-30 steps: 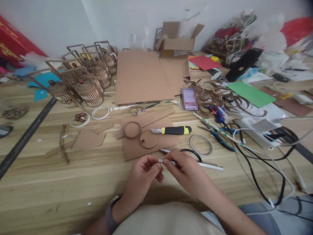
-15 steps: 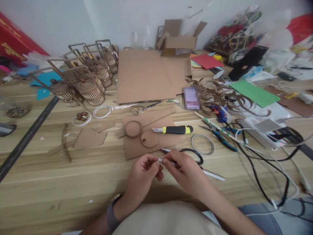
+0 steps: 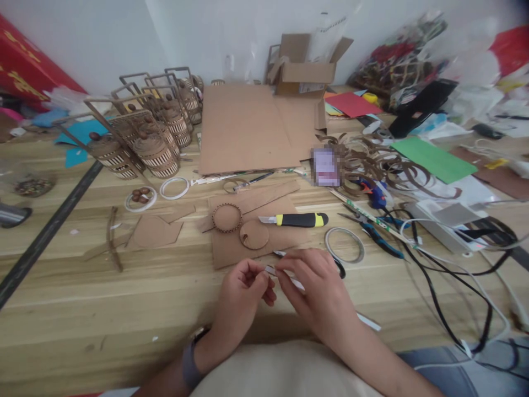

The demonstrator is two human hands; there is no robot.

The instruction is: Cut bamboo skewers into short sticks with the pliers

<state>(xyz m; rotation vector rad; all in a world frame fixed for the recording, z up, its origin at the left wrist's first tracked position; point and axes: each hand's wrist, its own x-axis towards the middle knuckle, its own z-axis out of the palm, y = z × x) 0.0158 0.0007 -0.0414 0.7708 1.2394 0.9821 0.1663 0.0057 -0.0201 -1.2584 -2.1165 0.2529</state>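
A narrow white strip runs between my hands. My left hand pinches its end between thumb and fingers. My right hand is closed on it just to the right, and a white length shows beyond that wrist. Partly hidden behind the right hand lie black-handled scissors. Just ahead, a round cardboard disc and a beaded-looking brown ring rest on a cardboard piece. A yellow-and-black utility knife lies beside them, blade out to the left.
A tape roll, pliers, a glue gun and tangled cables occupy the right. Small handled baskets stand back left. A large cardboard sheet and an open box are at the back.
My right hand's fingers have spread forward over the scissors and its wrist has turned, exposing more white strip beneath. The left hand keeps its pinch. The view has shifted slightly.
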